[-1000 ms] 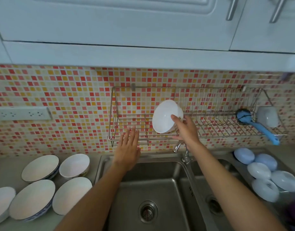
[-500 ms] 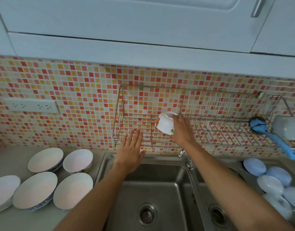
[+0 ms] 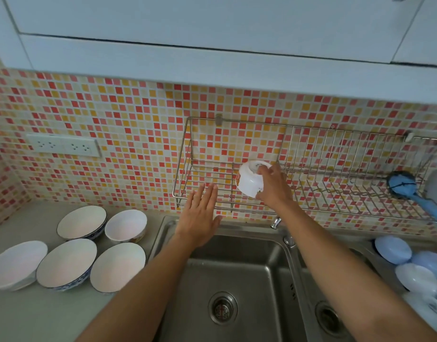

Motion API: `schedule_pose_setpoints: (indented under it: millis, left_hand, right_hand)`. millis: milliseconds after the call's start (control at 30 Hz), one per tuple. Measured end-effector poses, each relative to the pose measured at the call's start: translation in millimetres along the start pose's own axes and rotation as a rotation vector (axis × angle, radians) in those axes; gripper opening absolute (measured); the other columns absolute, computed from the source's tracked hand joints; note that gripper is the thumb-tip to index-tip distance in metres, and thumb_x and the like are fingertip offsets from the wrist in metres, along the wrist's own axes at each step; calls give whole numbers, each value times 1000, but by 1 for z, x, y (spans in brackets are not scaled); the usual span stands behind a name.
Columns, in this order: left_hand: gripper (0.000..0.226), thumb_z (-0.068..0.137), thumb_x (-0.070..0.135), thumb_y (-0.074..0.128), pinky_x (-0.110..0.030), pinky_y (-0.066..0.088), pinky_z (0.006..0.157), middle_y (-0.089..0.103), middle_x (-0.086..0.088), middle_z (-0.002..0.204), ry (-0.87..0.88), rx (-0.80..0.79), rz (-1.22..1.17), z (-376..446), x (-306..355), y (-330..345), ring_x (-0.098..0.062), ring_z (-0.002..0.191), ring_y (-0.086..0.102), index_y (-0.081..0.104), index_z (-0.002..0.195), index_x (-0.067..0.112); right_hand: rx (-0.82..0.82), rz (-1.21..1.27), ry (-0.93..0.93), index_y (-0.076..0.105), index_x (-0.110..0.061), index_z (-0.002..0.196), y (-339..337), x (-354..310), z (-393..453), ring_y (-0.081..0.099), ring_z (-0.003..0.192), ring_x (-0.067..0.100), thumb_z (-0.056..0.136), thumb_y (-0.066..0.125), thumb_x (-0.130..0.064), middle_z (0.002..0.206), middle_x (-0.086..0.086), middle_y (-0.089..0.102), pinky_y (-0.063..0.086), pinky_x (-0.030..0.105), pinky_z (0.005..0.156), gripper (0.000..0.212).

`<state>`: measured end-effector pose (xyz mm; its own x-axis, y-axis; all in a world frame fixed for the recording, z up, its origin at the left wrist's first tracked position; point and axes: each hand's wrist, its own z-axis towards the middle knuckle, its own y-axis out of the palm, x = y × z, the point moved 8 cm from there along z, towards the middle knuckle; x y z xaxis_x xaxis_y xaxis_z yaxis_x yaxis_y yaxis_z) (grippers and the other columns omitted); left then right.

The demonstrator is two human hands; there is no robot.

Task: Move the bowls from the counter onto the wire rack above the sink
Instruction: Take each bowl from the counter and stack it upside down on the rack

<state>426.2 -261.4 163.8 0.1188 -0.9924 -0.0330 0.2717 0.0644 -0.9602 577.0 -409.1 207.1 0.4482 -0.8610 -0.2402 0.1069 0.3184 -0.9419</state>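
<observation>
We see a small white bowl (image 3: 250,178) at the centre of the frame, turned mouth-down and tilted, its foot ring facing up and toward the wall. It sits over the left part of the wire rack (image 3: 311,193); whether it already touches the wires we cannot tell. Our right hand (image 3: 273,186) holds it from the right side, grip closed around the bowl, with a fingertip on the foot ring.

Our left hand (image 3: 200,214) hovers just lower left of the bowl, in front of the rack's front edge, grip open with fingers straight and together, holding nothing.

At lower left, five more bowls (image 3: 68,264) stand mouth-up on the grey surface (image 3: 52,317), close together in two rows; some have blue patterned sides.

Below the rack, at lower centre, lies the steel sink (image 3: 237,267) with its drain, and a tap sits between its two basins. On the rack's right end rests a blue brush (image 3: 402,185), with a pale cup beside it at the frame edge. At lower right, a cluster of pale blue and white lids or dishes (image 3: 409,265) lies stacked. A white socket strip (image 3: 63,145) is fixed to the mosaic tiles at left.
</observation>
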Motion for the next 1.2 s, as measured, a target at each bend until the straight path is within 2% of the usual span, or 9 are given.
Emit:
schedule_pose_setpoints:
  millis: [67,167,367,500,667,833,967,1067,1200]
  left_hand:
    - [71,96,56,14,-43,-12,117,-19,-1,158,-9,-13,-20,-1,0,-1,-24,143,-22,-16,148,17]
    - [70,98,52,18,-40,-12,118,-21,0,157,-25,-8,-54,-11,-2,-3,-21,142,-24,-18,148,18]
    - [69,99,50,25,-33,-15,112,-24,8,155,-181,22,-230,-67,-57,6,-13,141,-26,-18,147,25]
    - [69,97,55,20,-35,-12,115,-19,4,158,-323,-12,-327,-105,-120,13,-13,140,-26,-14,149,25]
    - [65,97,50,23,-42,9,119,-8,-1,160,-472,-79,-346,-134,-196,29,-20,147,-10,0,151,21]
    - [59,99,40,33,-42,27,113,11,-4,160,-573,-98,-470,-154,-266,57,-24,147,13,13,150,18]
    - [54,99,36,38,-43,31,111,26,-8,155,-616,-143,-604,-156,-300,85,-28,140,31,24,148,16]
    - [48,98,28,41,-43,36,108,41,-14,145,-669,-145,-725,-149,-321,108,-30,129,43,35,142,10]
    - [50,99,28,39,-40,35,107,38,-19,145,-683,-212,-769,-133,-329,133,-32,130,41,33,142,3]
  right_hand:
    - [31,29,7,41,-24,140,-1,3,-2,37,134,35,75,80,-29,152,12,28,42,48,103,75]
    - [199,101,-24,47,-24,136,-12,-2,-13,40,132,33,81,70,-44,147,9,40,38,49,108,63]
    - [323,283,-192,54,-16,129,-10,-69,-49,45,127,32,84,69,-38,139,13,50,41,51,105,52]
    - [371,425,-383,61,-9,119,-4,-152,-86,50,117,27,83,63,-34,125,12,55,43,37,99,43]
    - [236,499,-488,60,-13,118,41,-243,-117,53,112,18,86,62,-32,121,4,58,48,28,91,37]
    - [-98,544,-315,57,-18,120,124,-301,-103,51,114,16,89,65,-23,123,-1,57,41,23,88,32]
    - [-293,603,-24,52,-15,125,192,-309,-90,53,119,24,91,64,-23,130,5,55,46,33,93,36]
    - [-390,618,122,46,-13,135,234,-318,-82,50,126,29,93,62,-23,140,9,51,44,42,101,46]
    - [-454,618,360,39,-13,143,277,-312,-72,49,126,34,96,57,-28,145,11,47,45,44,101,52]
